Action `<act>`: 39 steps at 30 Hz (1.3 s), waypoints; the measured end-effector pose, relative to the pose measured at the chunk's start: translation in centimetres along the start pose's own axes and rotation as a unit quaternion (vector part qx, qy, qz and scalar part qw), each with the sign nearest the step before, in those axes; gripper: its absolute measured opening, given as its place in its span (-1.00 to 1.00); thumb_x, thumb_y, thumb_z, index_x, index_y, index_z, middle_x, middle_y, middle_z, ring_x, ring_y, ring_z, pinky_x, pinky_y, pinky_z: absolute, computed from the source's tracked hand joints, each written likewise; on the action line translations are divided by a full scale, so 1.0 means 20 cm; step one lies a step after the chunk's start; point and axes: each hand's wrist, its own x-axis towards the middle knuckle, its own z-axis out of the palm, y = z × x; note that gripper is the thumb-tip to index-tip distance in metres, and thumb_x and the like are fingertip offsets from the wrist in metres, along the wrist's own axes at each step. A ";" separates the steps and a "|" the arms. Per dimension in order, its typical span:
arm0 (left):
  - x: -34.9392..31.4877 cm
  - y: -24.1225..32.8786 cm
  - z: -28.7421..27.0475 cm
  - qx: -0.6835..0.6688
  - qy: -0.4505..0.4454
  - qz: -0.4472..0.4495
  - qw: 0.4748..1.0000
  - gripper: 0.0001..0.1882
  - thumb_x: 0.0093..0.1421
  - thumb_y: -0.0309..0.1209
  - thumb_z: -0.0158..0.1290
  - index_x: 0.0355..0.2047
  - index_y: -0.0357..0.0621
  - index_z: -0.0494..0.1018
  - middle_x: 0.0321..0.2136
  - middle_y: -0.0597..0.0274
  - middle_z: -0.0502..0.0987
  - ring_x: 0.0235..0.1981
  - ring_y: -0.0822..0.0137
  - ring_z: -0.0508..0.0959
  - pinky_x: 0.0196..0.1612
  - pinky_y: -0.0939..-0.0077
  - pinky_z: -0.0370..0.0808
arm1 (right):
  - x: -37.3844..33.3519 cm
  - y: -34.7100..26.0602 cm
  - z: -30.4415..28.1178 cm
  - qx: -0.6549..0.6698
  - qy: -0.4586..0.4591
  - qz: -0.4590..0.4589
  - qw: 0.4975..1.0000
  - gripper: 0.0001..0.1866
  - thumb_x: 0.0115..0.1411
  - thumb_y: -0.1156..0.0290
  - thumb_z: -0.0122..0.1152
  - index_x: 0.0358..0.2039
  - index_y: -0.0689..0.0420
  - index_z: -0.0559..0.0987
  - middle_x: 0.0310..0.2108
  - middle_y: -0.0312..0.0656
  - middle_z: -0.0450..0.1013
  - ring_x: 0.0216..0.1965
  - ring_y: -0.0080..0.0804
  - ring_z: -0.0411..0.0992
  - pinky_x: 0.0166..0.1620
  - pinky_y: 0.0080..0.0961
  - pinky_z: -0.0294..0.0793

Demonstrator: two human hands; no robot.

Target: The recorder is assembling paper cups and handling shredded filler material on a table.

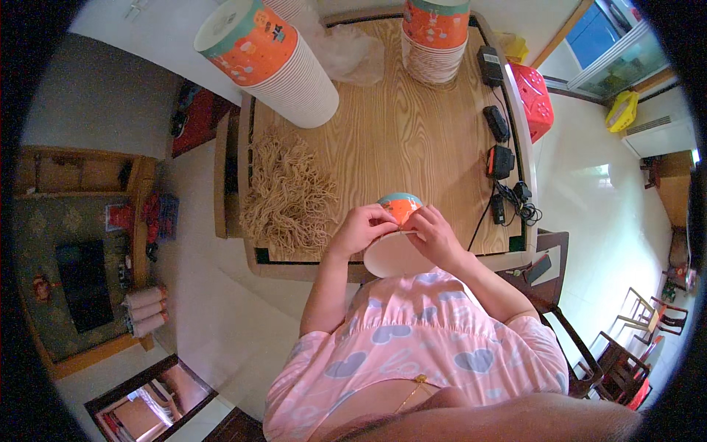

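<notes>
A paper cup [403,207] with an orange and teal print is tipped at the table's near edge, its wide white mouth toward me. My left hand [363,230] pinches the rim on the left side. On the right, my right hand [437,234] grips the same rim, fingers bent inward. The fingertips of both hands are close together at the top of the rim; whether anything thin lies between them is too small to tell. Left of my left hand, a loose heap of tan strings [287,195] spreads over the table.
A tall stack of matching cups [272,66] leans at the far left of the wooden table [398,132]; another stack [436,40] stands at the back. Clear plastic film [353,55] lies between them. Black adapters and cables [508,202] line the right edge, beside a red stool [532,103].
</notes>
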 end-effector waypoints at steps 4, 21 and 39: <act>0.02 0.10 0.03 0.114 0.010 0.008 0.993 -0.92 0.00 -0.51 0.07 -0.47 -0.28 0.48 -0.54 0.19 0.44 -0.49 0.42 0.48 -0.41 0.56 0.41 | 0.02 -0.03 0.03 0.015 0.021 -0.064 0.998 -0.81 -0.18 0.59 0.16 -0.49 0.13 0.41 -0.44 -0.17 0.31 -0.35 -0.17 0.29 -0.27 -0.34 0.34; 0.02 0.03 -0.03 0.134 -0.014 0.070 0.988 -0.89 -0.06 -0.49 0.12 -0.48 -0.25 0.51 -0.53 0.18 0.45 -0.44 0.33 0.47 -0.33 0.52 0.41 | 0.00 -0.02 0.02 0.018 0.000 -0.074 0.997 -0.81 -0.13 0.54 0.15 -0.42 0.12 0.44 -0.41 -0.16 0.32 -0.30 -0.14 0.29 -0.22 -0.29 0.32; 0.02 0.08 0.01 0.210 0.013 0.137 0.968 -0.90 -0.07 -0.50 0.11 -0.49 -0.23 0.46 -0.52 0.18 0.42 -0.43 0.24 0.45 -0.34 0.44 0.40 | 0.02 -0.04 0.00 0.019 0.021 -0.071 0.997 -0.83 -0.13 0.56 0.21 -0.46 0.13 0.45 -0.47 -0.19 0.30 -0.38 -0.20 0.30 -0.32 -0.37 0.35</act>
